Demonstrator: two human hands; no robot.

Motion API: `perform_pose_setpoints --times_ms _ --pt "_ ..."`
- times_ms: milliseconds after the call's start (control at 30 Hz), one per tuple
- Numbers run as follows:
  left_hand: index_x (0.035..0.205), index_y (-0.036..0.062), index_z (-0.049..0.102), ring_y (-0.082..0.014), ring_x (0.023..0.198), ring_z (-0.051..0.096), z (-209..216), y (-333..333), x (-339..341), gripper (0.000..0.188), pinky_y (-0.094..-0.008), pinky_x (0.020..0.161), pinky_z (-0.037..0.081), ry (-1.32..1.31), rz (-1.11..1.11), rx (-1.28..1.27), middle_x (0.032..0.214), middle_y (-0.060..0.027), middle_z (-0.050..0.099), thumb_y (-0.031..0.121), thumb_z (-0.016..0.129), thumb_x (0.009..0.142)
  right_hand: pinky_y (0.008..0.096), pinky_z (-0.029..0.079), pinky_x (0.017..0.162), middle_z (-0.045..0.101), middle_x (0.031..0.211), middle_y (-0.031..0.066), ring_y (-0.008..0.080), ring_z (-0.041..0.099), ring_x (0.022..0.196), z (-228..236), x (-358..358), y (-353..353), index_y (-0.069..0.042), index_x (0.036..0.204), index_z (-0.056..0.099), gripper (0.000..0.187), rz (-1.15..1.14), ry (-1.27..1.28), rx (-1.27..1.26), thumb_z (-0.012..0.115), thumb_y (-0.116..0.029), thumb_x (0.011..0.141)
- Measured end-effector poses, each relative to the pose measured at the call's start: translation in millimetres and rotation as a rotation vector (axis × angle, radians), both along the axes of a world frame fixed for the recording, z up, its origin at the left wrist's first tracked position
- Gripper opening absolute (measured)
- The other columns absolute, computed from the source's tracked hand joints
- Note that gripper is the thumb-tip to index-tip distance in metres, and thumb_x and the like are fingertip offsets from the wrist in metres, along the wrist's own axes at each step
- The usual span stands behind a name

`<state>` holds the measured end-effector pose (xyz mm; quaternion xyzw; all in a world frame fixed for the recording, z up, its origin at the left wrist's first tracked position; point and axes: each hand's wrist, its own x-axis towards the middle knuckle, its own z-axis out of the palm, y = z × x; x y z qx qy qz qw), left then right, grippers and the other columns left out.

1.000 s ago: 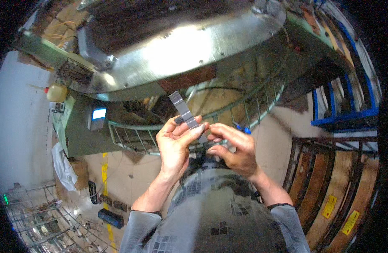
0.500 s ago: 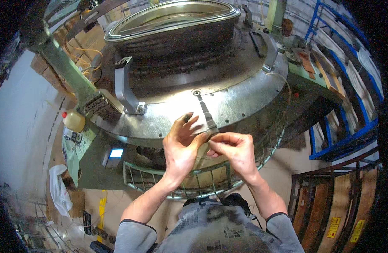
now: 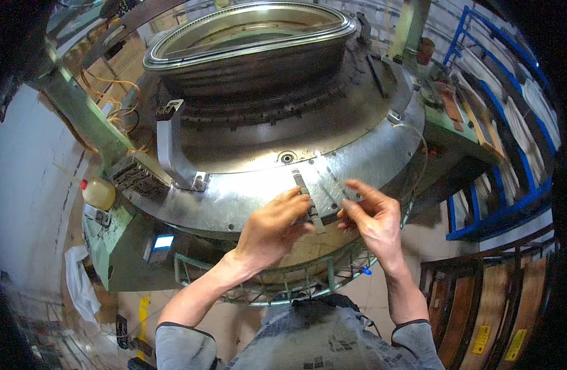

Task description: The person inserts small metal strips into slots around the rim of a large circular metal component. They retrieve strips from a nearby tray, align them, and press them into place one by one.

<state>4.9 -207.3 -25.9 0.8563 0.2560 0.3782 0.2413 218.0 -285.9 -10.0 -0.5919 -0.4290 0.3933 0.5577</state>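
Polished metal ring (image 3: 370,145), blue rack (image 3: 502,216) at right; left hand (image 3: 268,229) bends over a thin metal strip (image 3: 299,179), finger grip indiscernible; right hand (image 3: 379,223) hovers nearby, thumb and forefinger parted.

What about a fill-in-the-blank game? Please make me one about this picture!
1. The rounded, pale-yellow bottle has a small cap coloured ____.
2. The big rack holding long white bundles has a frame coloured ____.
3. Closest to the thin grey metal strip is the person's ____ hand.

Missing words: red; blue; left.
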Motion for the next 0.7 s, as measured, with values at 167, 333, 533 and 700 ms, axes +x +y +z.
perform_pose_setpoints --times_ms 167,333,533,700 --pt "0.103 -0.001 0.07 -0.0206 0.089 0.074 30 64 27 0.014 -0.034 0.084 0.062 -0.826 -0.152 -0.948 0.094 -0.0118 0.074 0.007 0.074 0.093 0.027 0.057 0.06 0.075 0.08 0.0113 0.0122 0.071 0.068 17 1 58 0.003 0.113 0.071 0.02 0.219 -0.17 0.27 0.068 -0.007 0.096" --pt "0.097 -0.0001 0.067 -0.0255 0.088 0.074 44 128 33 0.009 -0.0401 0.081 0.065 -0.833 -0.081 -1.099 0.093 -0.0132 0.072 0.004 0.073 0.092 0.0251 0.056 0.064 0.075 0.079 0.0088 0.0102 0.069 0.071 8 -6 136 0.006 0.106 0.073 0.018 0.354 -0.006 0.207 0.069 -0.008 0.095" --pt "0.098 -0.0014 0.066 -0.0243 0.088 0.072 44 187 28 0.009 -0.0355 0.084 0.064 -0.719 -0.042 -1.128 0.096 -0.0138 0.071 -0.003 0.071 0.09 0.0287 0.053 0.067 0.076 0.082 0.0054 0.0114 0.067 0.07 5 16 226 -0.002 0.094 0.079 0.023 0.485 -0.356 0.153 0.079 -0.024 0.086" --pt "0.1 -0.0031 0.067 -0.0237 0.098 0.07 41 219 23 0.01 -0.0327 0.092 0.06 -0.64 -0.156 -1.172 0.101 -0.0123 0.07 0.005 0.069 0.095 0.0222 0.041 0.051 0.065 0.071 -0.0013 0.0063 0.055 0.059 0 29 264 -0.002 0.084 0.072 0.023 0.812 -0.037 -0.059 0.075 -0.023 0.094"
